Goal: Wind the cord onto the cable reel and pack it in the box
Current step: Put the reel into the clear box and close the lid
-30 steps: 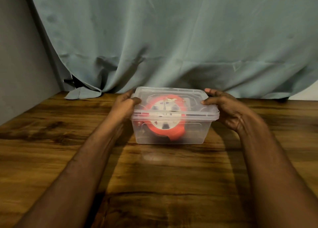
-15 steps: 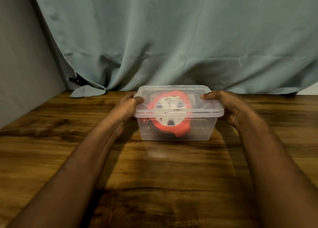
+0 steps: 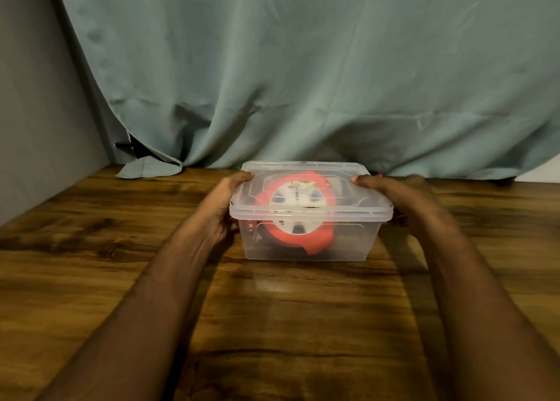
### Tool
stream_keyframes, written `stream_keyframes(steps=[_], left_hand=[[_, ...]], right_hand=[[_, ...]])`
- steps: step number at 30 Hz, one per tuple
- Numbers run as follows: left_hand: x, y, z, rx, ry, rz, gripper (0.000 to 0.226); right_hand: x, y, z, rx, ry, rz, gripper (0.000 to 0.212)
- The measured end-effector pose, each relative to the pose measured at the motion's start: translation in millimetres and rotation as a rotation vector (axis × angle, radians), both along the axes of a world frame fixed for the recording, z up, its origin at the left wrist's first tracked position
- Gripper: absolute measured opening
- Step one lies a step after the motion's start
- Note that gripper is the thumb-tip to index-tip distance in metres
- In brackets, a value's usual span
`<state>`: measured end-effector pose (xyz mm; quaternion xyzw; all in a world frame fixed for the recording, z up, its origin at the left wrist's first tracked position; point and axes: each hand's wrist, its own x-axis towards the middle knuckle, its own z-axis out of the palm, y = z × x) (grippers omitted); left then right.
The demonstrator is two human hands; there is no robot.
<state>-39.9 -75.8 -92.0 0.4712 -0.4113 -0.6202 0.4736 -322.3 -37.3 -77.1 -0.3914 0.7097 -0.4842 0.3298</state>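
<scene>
Box: a clear plastic box is set on the wooden table, near the far edge, roughly in the middle between the two forearms.
Lid: a clear lid is seated on top of the box, its rim overhanging the walls all round.
Cable reel: a red cable reel with a white hub is seen through the lid and the front wall; it is lying tilted inside the box, the lower edge towards the front.
Cord: the cord cannot be made out apart from the reel through the plastic.
Left hand: the left hand is held against the left end of the box; the thumb is laid on the lid's left edge and the fingers are curled under the rim, so the box is gripped at that end.
Right hand: the right hand is held against the right end; the thumb is pressed on the lid's right rear corner, the fingers are wrapped round the side and mostly hidden behind the box.
Backdrop: a grey-green curtain is hung behind the table, its hem resting on the tabletop at the left; a grey wall is seen at the left.
</scene>
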Motion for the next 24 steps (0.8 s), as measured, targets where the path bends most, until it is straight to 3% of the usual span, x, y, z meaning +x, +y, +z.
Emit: stream_keyframes(steps=[3, 6, 11, 15, 18, 21, 24], left_hand=[[2.5, 0.6, -6.6, 0.025, 0.068, -0.015, 0.048], [4.0, 1.5, -11.1, 0.02, 0.102, -0.003, 0.048], [2.7, 2.2, -10.9, -0.003, 0.129, 0.058, 0.054], [5.4, 3.3, -7.2, -0.019, 0.347, 0.004, 0.046], [9.1, 2.6, -10.3, -0.042, 0.448, -0.058, 0.064], [5.3, 8.0, -9.5, -0.062, 0.386, -0.04, 0.068], [0.3, 11.6, -5.8, -0.055, 0.285, 0.008, 0.044]], right_hand=[[-2.4, -1.1, 2.9, -0.043, 0.419, -0.208, 0.07], [2.4, 2.0, 8.7, -0.021, 0.593, -0.226, 0.073], [14.5, 10.1, 16.4, -0.004, 0.695, -0.295, 0.068], [20.5, 14.3, 17.7, -0.017, 0.786, -0.32, 0.063], [22.1, 16.3, 18.1, -0.023, 0.785, -0.332, 0.066], [22.9, 16.9, 17.3, -0.036, 0.756, -0.341, 0.064], [26.4, 16.1, 16.3, -0.079, 0.748, -0.367, 0.057]])
